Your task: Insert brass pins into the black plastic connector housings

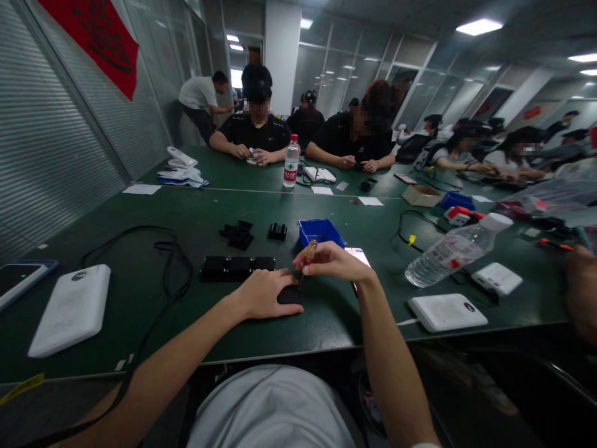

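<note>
My left hand is closed round a small black plastic part and holds it down on the green table. In my right hand is a screwdriver with a clear amber handle, gripped between thumb and fingers. Its thin shaft points down at the right end of the black part; where the tip touches, I cannot make out. Just beyond my left hand lies a row of black blocks. Behind my right hand stands a blue tray, its contents mostly hidden.
Loose black pieces and a black block lie farther back. White power banks sit at both sides, with a black cable on the left. A water bottle lies tilted at right. Co-workers sit across the table.
</note>
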A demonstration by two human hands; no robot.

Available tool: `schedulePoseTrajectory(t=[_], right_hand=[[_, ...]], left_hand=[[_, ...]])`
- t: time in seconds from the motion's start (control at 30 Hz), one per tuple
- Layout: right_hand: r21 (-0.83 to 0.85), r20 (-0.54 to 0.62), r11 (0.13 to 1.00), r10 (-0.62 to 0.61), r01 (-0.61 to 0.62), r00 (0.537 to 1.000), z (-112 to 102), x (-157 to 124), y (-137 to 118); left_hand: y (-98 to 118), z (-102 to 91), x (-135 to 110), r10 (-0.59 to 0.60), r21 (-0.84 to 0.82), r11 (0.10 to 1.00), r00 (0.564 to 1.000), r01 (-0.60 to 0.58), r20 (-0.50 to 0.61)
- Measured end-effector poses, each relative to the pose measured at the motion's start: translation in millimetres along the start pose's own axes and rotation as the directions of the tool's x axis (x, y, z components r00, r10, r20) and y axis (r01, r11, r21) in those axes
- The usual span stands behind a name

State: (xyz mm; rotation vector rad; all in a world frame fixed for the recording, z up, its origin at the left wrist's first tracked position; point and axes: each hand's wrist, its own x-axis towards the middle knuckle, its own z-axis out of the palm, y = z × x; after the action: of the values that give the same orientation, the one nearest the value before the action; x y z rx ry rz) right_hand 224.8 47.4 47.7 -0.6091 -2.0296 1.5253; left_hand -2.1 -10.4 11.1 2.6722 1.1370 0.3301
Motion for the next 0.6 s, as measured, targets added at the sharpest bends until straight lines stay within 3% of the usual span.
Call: schedulePoseTrajectory(t=[0.1,0.33,0.6], right_hand=[[-0.038,-0.032,0.998,-0.047,0.046,0.998,-0.9,0.4,2.6],[-0.025,-0.061,1.000,-0.004,0.003,0.998,2.2,-1.0,-0.7],[-0.037,0.000,0.999,0.011,-0.011,1.000,1.3,-3.0,-4.9]], left_hand=[[0.3,-0.7,0.2,-0.007,0.007,1.000,1.000,0.007,0.004],[0.7,-0.7,0.7,-0.019,0.015,1.000,1.000,0.019,0.010],[-0.2,0.2,1.1,-0.004,0.008,1.000,1.000,0.004,0.004]])
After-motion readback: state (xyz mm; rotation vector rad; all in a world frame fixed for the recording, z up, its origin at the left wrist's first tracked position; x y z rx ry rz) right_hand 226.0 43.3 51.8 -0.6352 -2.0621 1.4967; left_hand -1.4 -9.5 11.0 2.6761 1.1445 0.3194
